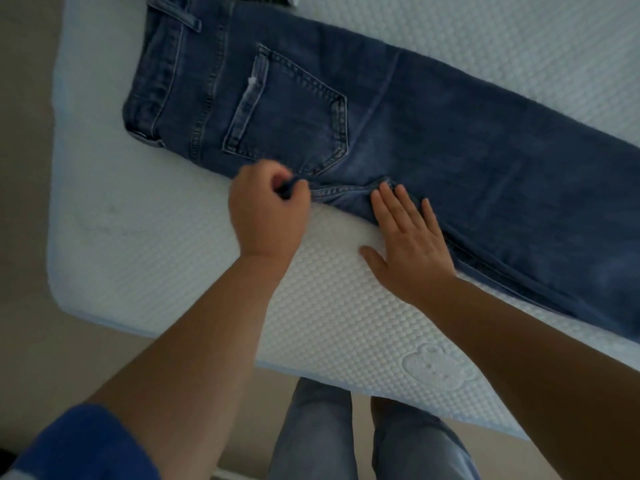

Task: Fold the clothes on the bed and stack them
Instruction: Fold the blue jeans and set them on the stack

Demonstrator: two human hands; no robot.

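Pinching the crotch seam of the blue jeans [398,133], the left hand [266,209] has its fingers [294,188] curled tight round a tuck of denim at the near edge. Right hand [408,244] lies flat beside it, fingers straight and slightly spread, tips on the denim, palm and thumb on the mattress [173,265]. No readable brand or writing anywhere; only an embossed bear-like figure [438,367] shows in the mattress's white dimpled cover near the front edge. The jeans lie folded in half lengthwise across the bed, waistband to the left, legs running off right, back pocket [287,109] up with pale stitching and a frayed white spot at its upper left edge. Denim is mid-blue, faded round the seat.
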